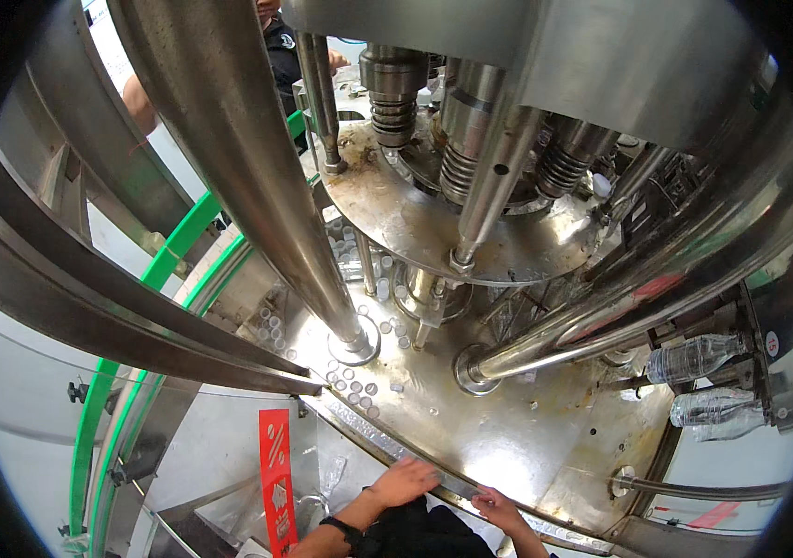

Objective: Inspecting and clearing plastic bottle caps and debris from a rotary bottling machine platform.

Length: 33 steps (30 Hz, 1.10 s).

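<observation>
My left hand [404, 482] lies at the front steel rail [373, 437] of a machine deck [531, 428], fingers stretched out and apart from one another or nearly so. To its right, my right hand [494, 507] has its fingers curled at the same rail; what they hold, if anything, is too small to make out. Beyond my hands, many small clear caps [354, 389] are scattered and heaped on the deck around a steel column's foot [352, 349]. A red strip [275, 474] stands left of my left forearm, below the rail.
Thick steel columns [219, 139] and a round turret plate [396, 223] with sprung heads rise over the deck. Clear bottles [694, 363] hang at the right. A green-railed conveyor [178, 242] curves along the left. Another person [280, 46] is partly visible behind the machine at the top.
</observation>
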### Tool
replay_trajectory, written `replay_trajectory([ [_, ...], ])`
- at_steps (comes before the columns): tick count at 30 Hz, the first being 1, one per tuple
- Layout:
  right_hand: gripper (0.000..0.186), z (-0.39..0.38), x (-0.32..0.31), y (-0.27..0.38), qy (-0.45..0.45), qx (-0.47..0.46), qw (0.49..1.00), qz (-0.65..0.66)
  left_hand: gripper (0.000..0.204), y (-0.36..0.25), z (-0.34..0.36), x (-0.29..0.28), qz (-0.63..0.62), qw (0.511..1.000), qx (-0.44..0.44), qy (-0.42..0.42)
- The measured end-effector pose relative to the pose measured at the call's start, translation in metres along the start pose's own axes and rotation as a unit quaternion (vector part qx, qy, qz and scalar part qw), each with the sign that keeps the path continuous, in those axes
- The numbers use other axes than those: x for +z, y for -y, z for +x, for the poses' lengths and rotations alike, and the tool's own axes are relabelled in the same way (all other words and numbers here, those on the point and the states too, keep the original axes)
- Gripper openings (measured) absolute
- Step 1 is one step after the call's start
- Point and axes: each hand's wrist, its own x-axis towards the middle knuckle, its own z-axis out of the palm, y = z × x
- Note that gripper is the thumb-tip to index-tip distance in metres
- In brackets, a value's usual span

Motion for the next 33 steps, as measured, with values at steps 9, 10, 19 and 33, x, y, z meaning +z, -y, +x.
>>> replay_trajectory([
  [9,0.060,0.018,-0.008,0.011,-0.022,-0.025,0.999,0.028,0.019,0.052,0.054,-0.056,0.010,0.968,-0.251,0.002],
  [10,0.057,0.010,-0.009,0.020,-0.018,-0.030,0.999,0.026,0.020,0.062,0.069,-0.059,0.013,0.977,-0.206,-0.046],
  [19,0.058,-0.063,-0.056,-0.094,-0.031,0.106,0.993,0.047,0.042,0.255,0.229,-0.051,0.316,0.895,-0.297,-0.101],
  [33,0.066,-0.033,-0.085,-0.100,0.069,-0.064,0.963,0.251,0.019,0.243,0.233,-0.053,0.030,0.912,-0.353,-0.207],
])
